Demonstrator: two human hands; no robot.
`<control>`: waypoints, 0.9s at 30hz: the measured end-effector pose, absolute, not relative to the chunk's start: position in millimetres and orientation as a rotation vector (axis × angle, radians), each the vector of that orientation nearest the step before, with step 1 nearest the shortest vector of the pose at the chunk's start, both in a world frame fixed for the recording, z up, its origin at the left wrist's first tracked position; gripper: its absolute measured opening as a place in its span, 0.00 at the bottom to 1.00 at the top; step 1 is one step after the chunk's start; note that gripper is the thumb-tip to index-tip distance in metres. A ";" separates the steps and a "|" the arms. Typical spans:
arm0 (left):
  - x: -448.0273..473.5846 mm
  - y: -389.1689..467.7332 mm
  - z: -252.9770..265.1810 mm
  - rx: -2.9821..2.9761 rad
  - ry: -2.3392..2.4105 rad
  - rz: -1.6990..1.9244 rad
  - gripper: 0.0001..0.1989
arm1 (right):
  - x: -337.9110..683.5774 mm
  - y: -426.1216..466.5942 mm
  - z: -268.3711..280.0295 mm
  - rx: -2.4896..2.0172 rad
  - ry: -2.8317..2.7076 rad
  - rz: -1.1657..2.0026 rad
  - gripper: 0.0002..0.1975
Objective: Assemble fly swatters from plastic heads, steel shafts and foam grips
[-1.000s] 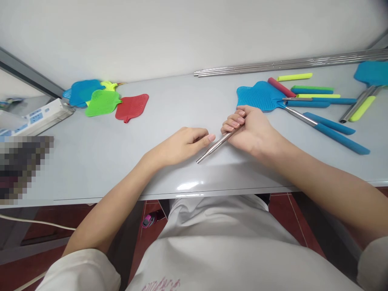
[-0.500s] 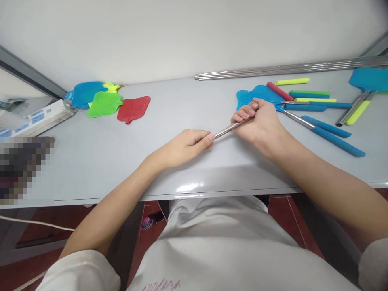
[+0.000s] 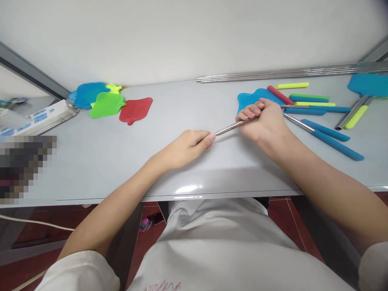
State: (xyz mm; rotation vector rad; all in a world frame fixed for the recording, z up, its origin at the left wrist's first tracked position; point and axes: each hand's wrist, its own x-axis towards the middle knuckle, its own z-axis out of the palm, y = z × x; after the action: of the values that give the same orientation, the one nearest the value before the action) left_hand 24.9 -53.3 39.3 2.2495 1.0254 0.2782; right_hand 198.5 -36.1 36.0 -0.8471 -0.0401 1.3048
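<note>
Our left hand (image 3: 184, 148) is turned knuckles up, thumb pressed down toward the forefinger; our right hand (image 3: 266, 123) shows its palm side, fingers (image 3: 251, 112) curled closed. Our left forearm (image 3: 127, 198) and right forearm (image 3: 321, 171) slant inward, both bare.

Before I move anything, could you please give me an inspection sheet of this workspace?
Surface: glossy grey tabletop, with glare near its front edge.
Job's things: a metal rod spans the two hands.
Clutter: red, green, blue and yellow mesh heads at left; coloured grips at right; long metal rods along the wall.
Hands: left hand pinches the rod's near end; right hand curls around it farther along.
Cables: white cable below the table at left; its ends are not shown.
Surroundings: white wall behind, red tiled floor below, power strip at left.
</note>
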 end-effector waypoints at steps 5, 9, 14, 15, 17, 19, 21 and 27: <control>25.7 -52.8 36.2 2.270 1.020 0.288 0.19 | 197.9 -36.6 35.0 -0.863 -0.096 1.307 0.15; 26.5 -52.5 30.8 2.279 1.046 0.325 0.18 | 195.7 -38.4 35.7 -0.851 -0.071 1.297 0.15; 27.9 -53.8 24.9 2.281 1.033 0.326 0.18 | 191.4 -42.0 36.3 -0.808 -0.054 1.273 0.16; 28.2 -54.2 24.2 2.278 1.031 0.323 0.18 | 190.6 -42.5 36.0 -0.798 -0.056 1.266 0.16; 28.9 -55.0 23.3 2.268 1.035 0.322 0.18 | 189.2 -43.1 34.9 -0.781 -0.068 1.253 0.16; 29.6 -55.6 22.8 2.246 1.044 0.323 0.18 | 188.2 -43.1 33.3 -0.768 -0.071 1.249 0.16; 30.2 -56.0 22.6 2.219 1.050 0.323 0.18 | 187.7 -42.6 31.6 -0.750 -0.051 1.255 0.16; 31.4 -56.3 22.1 2.177 1.059 0.344 0.19 | 188.2 -41.4 30.3 -0.690 0.045 1.299 0.15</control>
State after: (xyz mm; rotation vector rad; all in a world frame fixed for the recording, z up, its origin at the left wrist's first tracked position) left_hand 31.4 -56.3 22.1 2.1765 1.0589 0.3445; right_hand 188.2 -41.4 30.3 -0.6896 0.0450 1.2988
